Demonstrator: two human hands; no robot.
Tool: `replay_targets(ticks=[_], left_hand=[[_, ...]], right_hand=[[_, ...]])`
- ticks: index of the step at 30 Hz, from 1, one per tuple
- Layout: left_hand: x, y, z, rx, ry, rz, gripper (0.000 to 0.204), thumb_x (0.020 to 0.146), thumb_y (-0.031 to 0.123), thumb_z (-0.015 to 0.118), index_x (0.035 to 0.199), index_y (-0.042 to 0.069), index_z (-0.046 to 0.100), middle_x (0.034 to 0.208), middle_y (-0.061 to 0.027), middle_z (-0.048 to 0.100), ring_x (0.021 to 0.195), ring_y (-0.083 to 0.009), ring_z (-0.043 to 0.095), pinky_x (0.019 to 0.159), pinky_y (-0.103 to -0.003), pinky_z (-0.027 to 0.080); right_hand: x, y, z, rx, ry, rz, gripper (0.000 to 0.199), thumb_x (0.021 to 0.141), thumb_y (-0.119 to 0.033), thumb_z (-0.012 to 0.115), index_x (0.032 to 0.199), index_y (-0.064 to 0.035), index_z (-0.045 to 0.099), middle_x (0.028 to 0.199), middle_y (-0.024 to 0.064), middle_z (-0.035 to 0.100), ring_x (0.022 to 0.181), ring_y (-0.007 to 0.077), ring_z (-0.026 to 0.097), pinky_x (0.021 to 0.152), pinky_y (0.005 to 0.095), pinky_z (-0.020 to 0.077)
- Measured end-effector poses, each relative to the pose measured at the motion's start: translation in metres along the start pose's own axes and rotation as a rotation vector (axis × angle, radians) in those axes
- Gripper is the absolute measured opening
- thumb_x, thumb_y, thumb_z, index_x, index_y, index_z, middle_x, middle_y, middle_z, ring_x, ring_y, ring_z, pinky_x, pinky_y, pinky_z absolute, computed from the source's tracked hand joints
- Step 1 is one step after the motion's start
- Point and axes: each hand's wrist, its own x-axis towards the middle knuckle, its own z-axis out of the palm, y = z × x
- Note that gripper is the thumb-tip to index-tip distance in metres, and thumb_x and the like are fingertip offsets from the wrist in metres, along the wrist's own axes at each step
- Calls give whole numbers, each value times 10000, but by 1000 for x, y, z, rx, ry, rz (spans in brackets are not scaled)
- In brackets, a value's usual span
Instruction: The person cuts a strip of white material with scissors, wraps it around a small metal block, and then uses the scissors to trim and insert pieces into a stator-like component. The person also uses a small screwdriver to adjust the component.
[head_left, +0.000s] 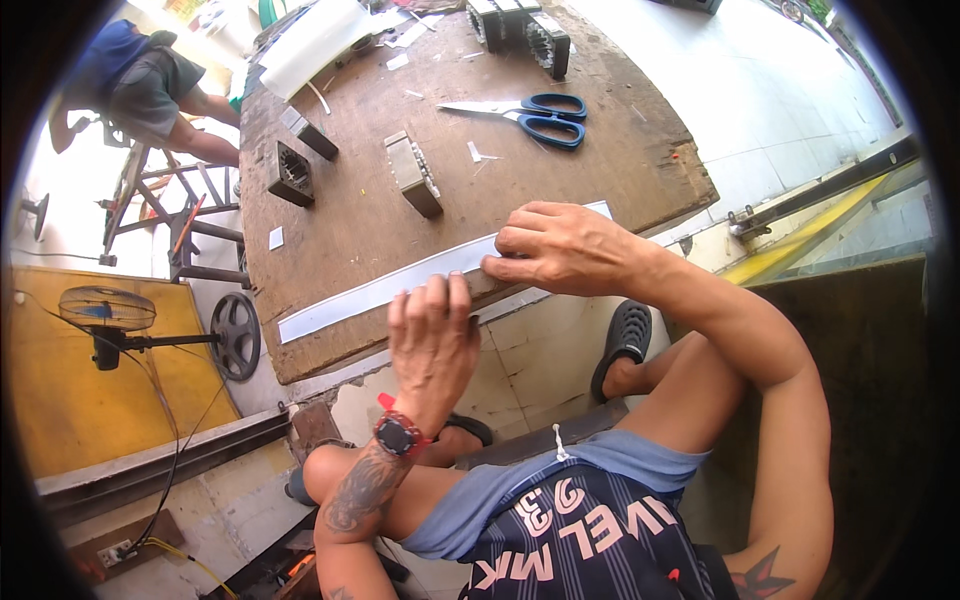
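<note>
A long, narrow white strip (345, 310), seemingly paper or thin sheet, lies slantwise along the near edge of a worn wooden table. My left hand (432, 335) is at the strip's near edge, its fingers bent and pressed together on it. Farther right, my right hand (565, 250) has its fingers curled in a pinch over the same strip. Its fingertips and thumb meet near the strip's middle, and the hand covers part of it. Beyond the hands stands a grey metal slotted block (412, 175), apart from both.
Blue-handled scissors (550, 120) lie open on the table (350, 230). More slotted metal blocks (290, 172) stand at the left and far side. A white sheet roll (315, 45) lies at the far left. A fan (108, 308) and a person (150, 85) are left of the table.
</note>
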Motion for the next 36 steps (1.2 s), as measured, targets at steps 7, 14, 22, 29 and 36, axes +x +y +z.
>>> replay_targets(ticks=[7, 14, 22, 29, 36], left_hand=[[-10, -28, -3, -108, 1, -67, 681, 838, 295, 809, 1412, 88, 506, 1324, -97, 526, 1247, -289, 519, 1147, -483, 407], [-28, -53, -10, -65, -37, 15, 797, 828, 326, 831, 1553, 310, 499, 1356, -73, 482, 1327, -258, 450, 1171, -506, 391], [-15, -26, -2, -60, -34, -74, 846, 777, 374, 875, 1489, 149, 479, 1358, -137, 472, 1315, -323, 444, 1138, -504, 379], [-13, -28, -6, -45, -24, 30, 886, 771, 363, 885, 1493, 84, 452, 1357, -152, 470, 1286, -353, 455, 1118, -496, 392], [-2, -14, 3, -122, 10, -6, 819, 799, 366, 841, 1491, 106, 487, 1354, -120, 489, 1299, -305, 462, 1179, -482, 376]], right_hand=[[24, -10, 5, -13, 6, -15, 400, 874, -126, 659, 1273, -99, 668, 972, 47, 599, 925, 202, 647, 852, 335, 577], [25, -9, 22, -19, 65, -86, 363, 862, -123, 673, 1223, -81, 667, 967, 51, 612, 925, 203, 662, 843, 341, 589], [26, -12, 15, 18, 14, -6, 325, 873, -124, 673, 1196, -92, 661, 1012, 52, 626, 945, 210, 668, 841, 343, 592], [6, -7, 6, -13, 36, -1, 323, 875, -124, 673, 1196, -90, 662, 994, 52, 617, 936, 205, 655, 806, 331, 592], [4, 0, 5, -4, 54, -22, 290, 875, -128, 680, 1161, -84, 667, 995, 55, 631, 947, 216, 667, 849, 335, 595]])
